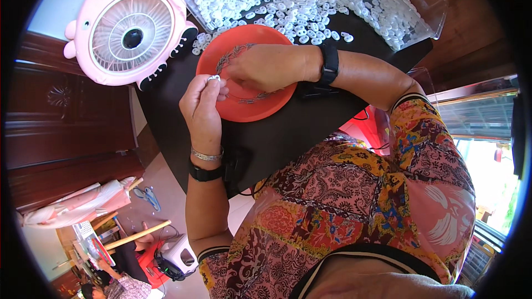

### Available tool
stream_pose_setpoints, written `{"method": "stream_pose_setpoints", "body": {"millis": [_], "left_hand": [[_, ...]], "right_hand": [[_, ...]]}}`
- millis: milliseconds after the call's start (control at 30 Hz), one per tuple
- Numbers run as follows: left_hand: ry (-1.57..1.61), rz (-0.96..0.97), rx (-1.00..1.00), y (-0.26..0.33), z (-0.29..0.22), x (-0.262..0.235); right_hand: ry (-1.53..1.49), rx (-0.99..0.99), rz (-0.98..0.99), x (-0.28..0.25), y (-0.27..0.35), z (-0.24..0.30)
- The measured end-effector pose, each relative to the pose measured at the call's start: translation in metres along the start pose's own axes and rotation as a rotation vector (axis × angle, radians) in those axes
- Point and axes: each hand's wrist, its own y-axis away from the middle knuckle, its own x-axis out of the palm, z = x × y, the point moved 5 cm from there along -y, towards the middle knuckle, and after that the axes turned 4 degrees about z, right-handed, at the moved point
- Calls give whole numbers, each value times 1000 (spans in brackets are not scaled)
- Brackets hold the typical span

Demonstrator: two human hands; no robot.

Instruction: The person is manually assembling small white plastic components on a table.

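At the left rim of a round red plate (238, 112), my left hand (200, 108) pinches a small white plastic piece (214, 77) between thumb and fingertips. My right hand (269, 67) reaches over the plate from the right, its fingers curled down toward the plate. Whatever those fingers hold, if anything, is hidden. Thin grey metal pins (231, 55), or screws too small to tell apart, lie in an arc on the plate around the right hand.
Behind the plate, loose white oval pieces with holes (271, 0) heap on the black table (266, 144). A clear bin (382, 8) of them stands far right. A pink animal-shaped fan (133, 30) is at the left. Another person (124, 285) sits at lower left.
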Motion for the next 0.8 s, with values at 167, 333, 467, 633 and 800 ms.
{"method": "stream_pose_setpoints", "body": {"millis": [167,333,467,633,800], "left_hand": [[-26,23,16,2,-9,2],[-309,125,212,5,-22,17],[-414,207,306,6,-26,23],[-439,278,230,7,-24,25],[-303,264,269,6,-23,26]], "right_hand": [[-365,-27,-259,-20,4,-11],[-978,147,-129,-21,2,-19],[-1003,138,-103,-19,2,-13],[-940,86,-102,-19,4,-5],[-950,94,-71,-19,4,-3]]}}
